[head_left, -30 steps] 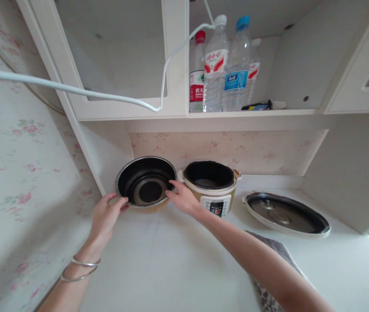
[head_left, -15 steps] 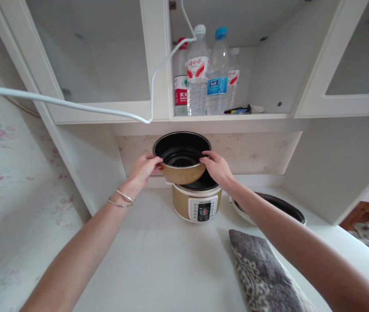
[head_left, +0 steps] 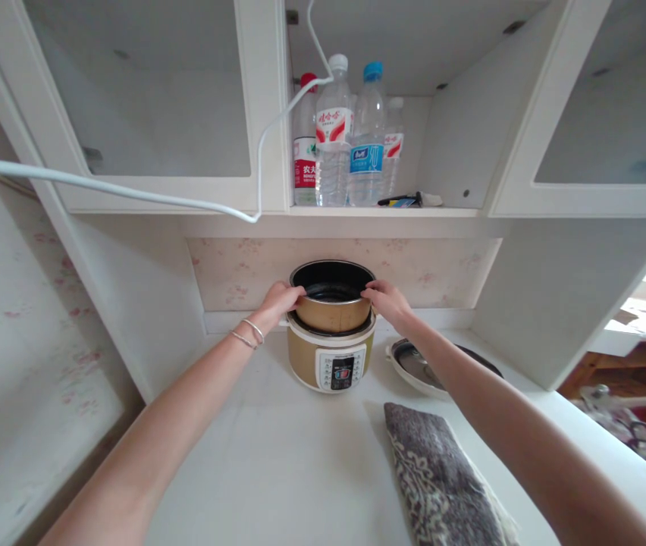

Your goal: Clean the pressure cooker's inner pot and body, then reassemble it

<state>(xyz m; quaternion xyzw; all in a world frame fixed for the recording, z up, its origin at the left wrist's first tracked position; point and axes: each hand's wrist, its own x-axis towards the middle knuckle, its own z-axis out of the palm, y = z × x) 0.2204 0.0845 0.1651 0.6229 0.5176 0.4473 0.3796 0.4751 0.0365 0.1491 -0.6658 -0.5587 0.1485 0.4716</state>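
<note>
A gold inner pot (head_left: pixel 331 307) with a black inside sits partway down in the gold and white cooker (head_left: pixel 331 362) at the back of the white counter (head_left: pixel 277 462). My left hand (head_left: pixel 278 301) grips the pot's left rim, with bangles on the wrist. My right hand (head_left: pixel 387 299) grips the right rim. Both hands have their fingers curled over the edge. The cooker's control panel faces me.
The cooker's lid (head_left: pixel 422 368) lies upside down on the counter to the right. A grey patterned cloth (head_left: pixel 442 478) lies nearer me. Water bottles (head_left: pixel 349 136) stand on the shelf above. A white cable (head_left: pixel 130 193) hangs across the cabinets.
Both hands lifted the inner pot from the counter at the left, carried it over the cooker, and lowered it partway into the cooker body.
</note>
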